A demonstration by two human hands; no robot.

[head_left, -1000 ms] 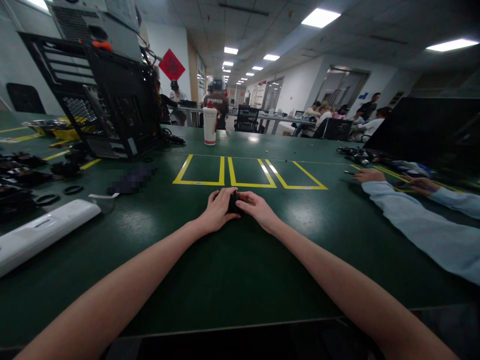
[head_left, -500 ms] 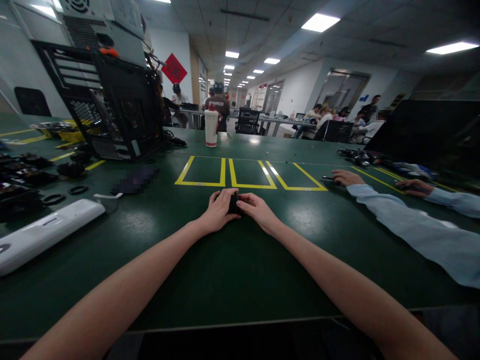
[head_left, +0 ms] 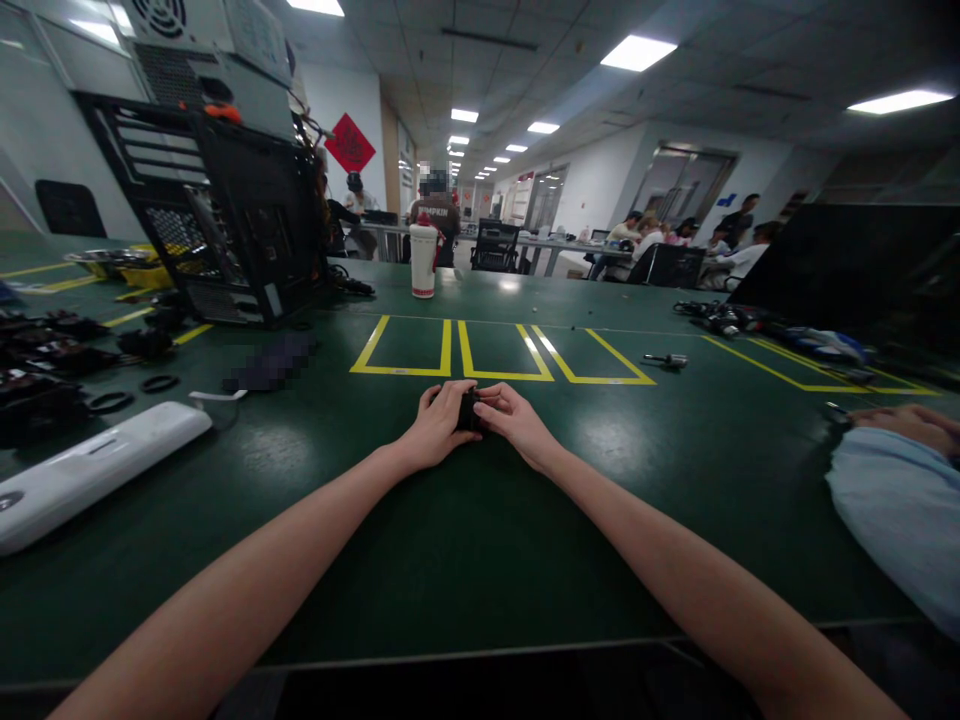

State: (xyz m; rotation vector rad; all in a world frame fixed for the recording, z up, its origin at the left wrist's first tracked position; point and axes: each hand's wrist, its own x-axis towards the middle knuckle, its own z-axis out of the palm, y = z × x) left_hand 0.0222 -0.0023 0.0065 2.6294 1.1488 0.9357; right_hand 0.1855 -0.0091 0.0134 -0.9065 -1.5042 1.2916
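Block (head_left: pixel 469 411), small and black, sat between the left hand (head_left: pixel 438 427), half closed and cupped about its nine-o'clock side, and the right hand (head_left: pixel 513 424), half curled and gripping it at three. It was probably light and stiff, best held by opposite sides. Room ran from the table edge (head_left: pixel 480 652) at six o'clock to tape (head_left: pixel 447 348) at twelve; a tool (head_left: pixel 667 361) lay toward two.

black object (head_left: pixel 468 411) partly hidden by left hand (head_left: pixel 439 426), white case (head_left: pixel 105 475) cut off at left edge, pale-blue sleeve (head_left: pixel 889 510) at right
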